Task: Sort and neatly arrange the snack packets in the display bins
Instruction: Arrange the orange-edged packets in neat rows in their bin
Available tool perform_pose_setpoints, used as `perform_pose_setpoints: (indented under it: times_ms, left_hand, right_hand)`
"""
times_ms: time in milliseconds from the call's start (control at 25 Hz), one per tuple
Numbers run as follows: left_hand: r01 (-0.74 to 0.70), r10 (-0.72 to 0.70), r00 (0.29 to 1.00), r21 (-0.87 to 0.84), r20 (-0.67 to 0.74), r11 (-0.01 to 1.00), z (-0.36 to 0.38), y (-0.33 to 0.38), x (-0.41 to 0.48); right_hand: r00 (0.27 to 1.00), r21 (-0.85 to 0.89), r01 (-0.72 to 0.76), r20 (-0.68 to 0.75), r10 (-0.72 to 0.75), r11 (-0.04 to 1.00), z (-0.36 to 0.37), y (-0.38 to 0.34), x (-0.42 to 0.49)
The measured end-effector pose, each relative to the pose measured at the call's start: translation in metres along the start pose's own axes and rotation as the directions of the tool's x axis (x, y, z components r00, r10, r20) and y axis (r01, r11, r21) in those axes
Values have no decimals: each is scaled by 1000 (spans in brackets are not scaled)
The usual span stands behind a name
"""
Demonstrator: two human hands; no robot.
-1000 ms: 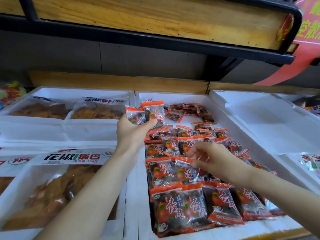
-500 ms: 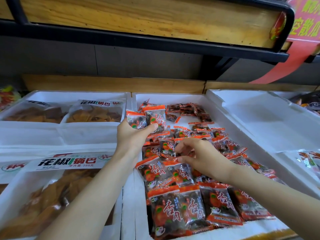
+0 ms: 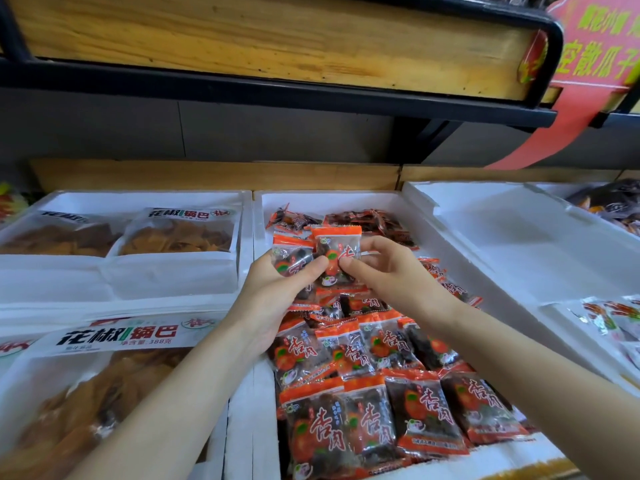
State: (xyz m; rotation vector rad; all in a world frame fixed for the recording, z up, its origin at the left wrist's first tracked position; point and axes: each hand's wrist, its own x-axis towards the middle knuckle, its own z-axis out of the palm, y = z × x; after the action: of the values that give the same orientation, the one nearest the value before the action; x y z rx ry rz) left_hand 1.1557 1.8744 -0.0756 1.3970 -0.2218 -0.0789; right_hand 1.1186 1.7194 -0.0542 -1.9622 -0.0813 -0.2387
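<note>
Overhead: wooden shelf board, pale grain, edged w/ black metal frame curving down at the R end. Top R: red sign w/ yellow-green Chinese chars, red ribbon slanting down-L from it. Behind: grey wall panels, vertical seam L of centre. Just below, low wooden ledge running across. L side, near: big clear bag of brown rice crust, white label reading 花椒锅巴, 388克. Further back: two more same-label bags side by side. Far L edge: sth colourful, blurred, can't ID.
</note>
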Motion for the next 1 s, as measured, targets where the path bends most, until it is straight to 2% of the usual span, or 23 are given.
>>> perform_pose_setpoints:
  times_ms: [120,280,400,480,600,760,920,1000]
  left_hand:
    - [-55,55,998,18,-31,998,3,-1,0]
    - [-109,114,988,56,-102,992,2,0,2]
    - [-125,132,986,72,-106,990,7,2,6]
    - [-156,163,981,73,-105,985,14,4,10]
    - [-183,191,976,83,-101,980,26,11,17]
    - [-191,201,972,94,-120,977,36,13,24]
    - [-162,169,975,61,-142,985,34,7,28]
    - [-143,149,977,48,-154,989,31,6,31]
  right_hand:
    - [1000,37,-1,-23,2,999,-13,1,-2]
    - [982,34,17,-186,-11,999,-57,7,4]
    - [953,-30,-73,-298,61,997,-99,27,21]
    - [945,-77,-163,-298,133,984,-116,45,39]
    - [941,-112,-190,-303,149,975,-119,60,68]
    - [974,-279,-190,-177,145,941,-96,70,107]
    - [967,-526,-216,3,256,822,-81,79,122]
    - [942,-541,-253,51,331,802,-83,76,121]
